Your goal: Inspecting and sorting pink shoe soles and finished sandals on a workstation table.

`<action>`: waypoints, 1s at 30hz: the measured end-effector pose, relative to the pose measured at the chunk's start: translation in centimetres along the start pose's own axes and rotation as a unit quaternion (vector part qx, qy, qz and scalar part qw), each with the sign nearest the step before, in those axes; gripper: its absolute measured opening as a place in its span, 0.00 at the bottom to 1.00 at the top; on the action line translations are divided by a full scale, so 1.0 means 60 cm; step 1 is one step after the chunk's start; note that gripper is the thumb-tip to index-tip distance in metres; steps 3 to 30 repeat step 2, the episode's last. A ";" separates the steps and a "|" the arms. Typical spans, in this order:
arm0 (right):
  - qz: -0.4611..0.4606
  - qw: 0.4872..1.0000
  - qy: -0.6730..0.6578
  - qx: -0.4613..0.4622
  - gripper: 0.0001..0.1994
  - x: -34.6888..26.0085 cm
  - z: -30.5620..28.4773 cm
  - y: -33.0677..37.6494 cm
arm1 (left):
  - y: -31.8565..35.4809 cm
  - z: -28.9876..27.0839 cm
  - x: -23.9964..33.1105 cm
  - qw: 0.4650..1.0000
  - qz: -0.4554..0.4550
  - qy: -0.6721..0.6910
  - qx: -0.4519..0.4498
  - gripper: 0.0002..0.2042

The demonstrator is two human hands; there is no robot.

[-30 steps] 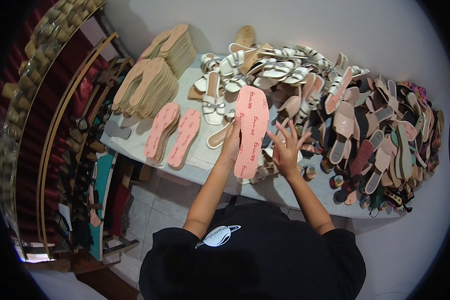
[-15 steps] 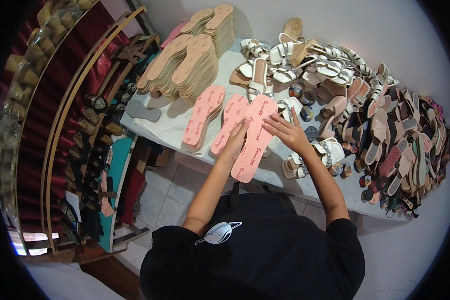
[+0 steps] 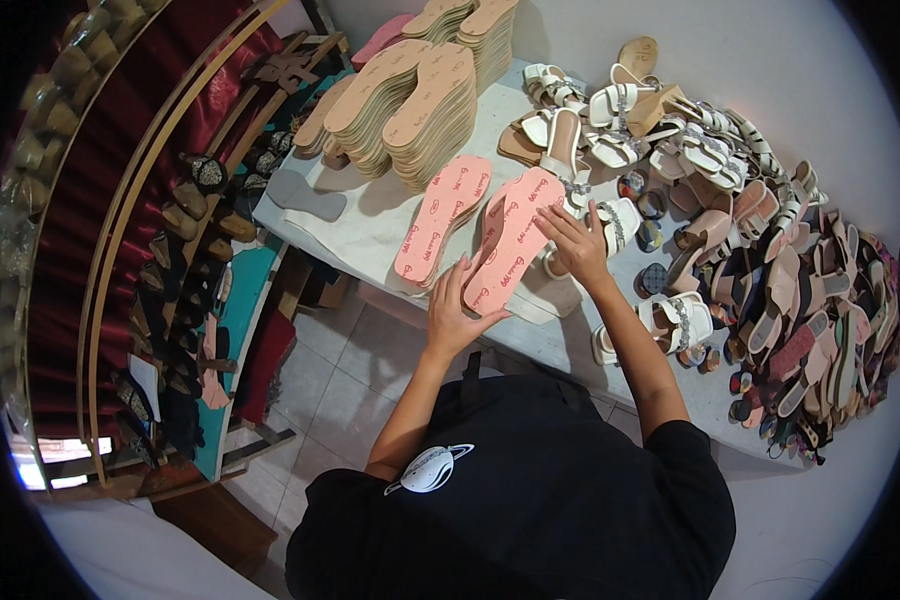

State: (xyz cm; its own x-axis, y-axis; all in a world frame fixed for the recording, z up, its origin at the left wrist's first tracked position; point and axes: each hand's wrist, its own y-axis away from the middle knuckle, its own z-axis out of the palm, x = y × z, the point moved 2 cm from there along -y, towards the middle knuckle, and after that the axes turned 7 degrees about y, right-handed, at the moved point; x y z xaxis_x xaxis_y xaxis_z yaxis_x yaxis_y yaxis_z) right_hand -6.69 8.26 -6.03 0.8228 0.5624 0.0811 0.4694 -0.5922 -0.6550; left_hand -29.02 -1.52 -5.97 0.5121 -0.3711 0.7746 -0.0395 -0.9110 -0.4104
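Note:
A pink sandal insole point(image 3: 515, 240) with red printing lies over another pink insole, both on the table. My left hand point(image 3: 457, 318) is at its lower end, fingers along the left edge and thumb stretched under the end, spread apart. Across the upper right edge rest the fingers of my right hand point(image 3: 577, 243), stretched out and apart. To the left lies a neat stack of pink insoles point(image 3: 443, 220), apart from my hands.
Tall stacks of tan insoles point(image 3: 432, 95) stand behind. A grey sole-shaped piece point(image 3: 308, 200) lies at the table's left edge. White sandals point(image 3: 615, 150) and a heap of mixed footwear point(image 3: 800, 320) fill the right side. A shoe rack point(image 3: 195, 290) stands left.
The held pink insole has come down onto the other pink insole. My left hand has slid from its side to its lower end. My right hand stays at the upper right edge.

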 end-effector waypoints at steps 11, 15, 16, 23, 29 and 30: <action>-0.007 1.000 -0.008 -0.007 0.17 -0.007 0.013 -0.006 | 0.016 0.002 -0.015 1.000 0.000 -0.023 0.010 0.49; -0.007 1.000 -0.008 -0.007 0.17 -0.007 0.013 -0.006 | 0.016 0.002 -0.015 1.000 0.000 -0.023 0.010 0.49; -0.007 1.000 -0.008 -0.007 0.17 -0.007 0.013 -0.006 | 0.016 0.002 -0.015 1.000 0.000 -0.023 0.010 0.49; -0.007 1.000 -0.008 -0.007 0.17 -0.007 0.013 -0.006 | 0.016 0.002 -0.015 1.000 0.000 -0.023 0.010 0.49; -0.007 1.000 -0.008 -0.007 0.17 -0.007 0.013 -0.006 | 0.016 0.002 -0.015 1.000 0.000 -0.023 0.010 0.49; -0.007 1.000 -0.008 -0.007 0.17 -0.007 0.013 -0.006 | 0.016 0.002 -0.015 1.000 0.000 -0.023 0.010 0.49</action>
